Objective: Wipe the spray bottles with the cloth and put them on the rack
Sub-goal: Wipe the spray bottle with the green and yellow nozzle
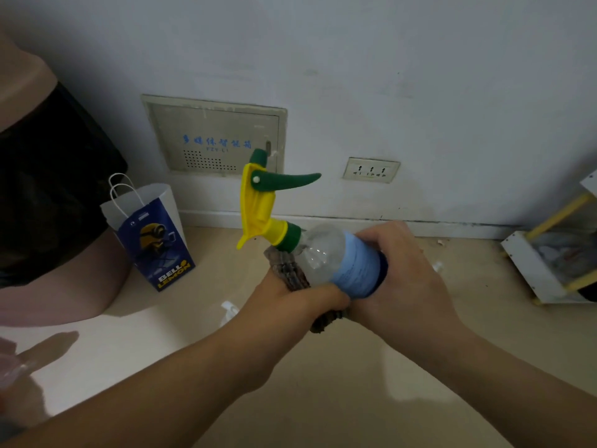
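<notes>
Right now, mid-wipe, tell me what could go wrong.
1. The blue-labelled clear plastic spray bottle is tilted in mid-air, held at its base by the right hand; that grip could slip while the left hand presses the brown cloth on it.
2. The green trigger lever sticks out; the cloth might snag it and spray.

The spray bottle [323, 253] is clear with a pale blue label and a yellow-and-green trigger head, the cloth [287, 270] against it grey-brown, the paper bag [155, 240] to its left blue, white and yellow, and the rack [529, 263] to its right white with yellow bars.
</notes>
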Demonstrator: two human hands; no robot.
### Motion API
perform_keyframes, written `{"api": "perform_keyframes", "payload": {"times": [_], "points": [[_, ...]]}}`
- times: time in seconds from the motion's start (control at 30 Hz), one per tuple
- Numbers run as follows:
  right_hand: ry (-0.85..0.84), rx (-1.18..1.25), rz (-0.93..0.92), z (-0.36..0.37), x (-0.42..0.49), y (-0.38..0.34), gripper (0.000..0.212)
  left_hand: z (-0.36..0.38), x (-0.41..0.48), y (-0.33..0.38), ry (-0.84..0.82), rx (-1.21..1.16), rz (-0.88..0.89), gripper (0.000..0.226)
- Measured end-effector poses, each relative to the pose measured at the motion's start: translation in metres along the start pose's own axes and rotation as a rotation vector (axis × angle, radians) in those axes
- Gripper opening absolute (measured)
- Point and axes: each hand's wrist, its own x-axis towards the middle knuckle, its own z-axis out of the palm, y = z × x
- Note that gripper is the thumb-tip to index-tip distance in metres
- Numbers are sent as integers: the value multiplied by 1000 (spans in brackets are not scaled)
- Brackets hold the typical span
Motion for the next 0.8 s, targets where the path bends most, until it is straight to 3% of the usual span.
{"api": "perform_keyframes", "payload": {"times": [0.17,0.3,0.37,0.47,0.57,0.7,0.8], "points": [[71,-198,-97,0,-1,-6,69,-3,-2,-9,-77,-34,47,56],[74,-201,-142,7,-3,-11,61,-3,2,-9,85,-171,-24,62],[8,-63,-146,11,-2,-9,64,-7,4,-7,151,-247,-56,60],[-244,369,145,-1,4,-2,76,-14,6,2,109,-198,-10,30],[-524,638,300,-16,10,7,77,-28,10,12,-18,-117,14,30],[-652,613,325,-23,10,5,54,-41,15,15,-205,3,1,42],[-564,495,360,-17,5,1,45,-33,14,14,-148,-5,14,38]]}}
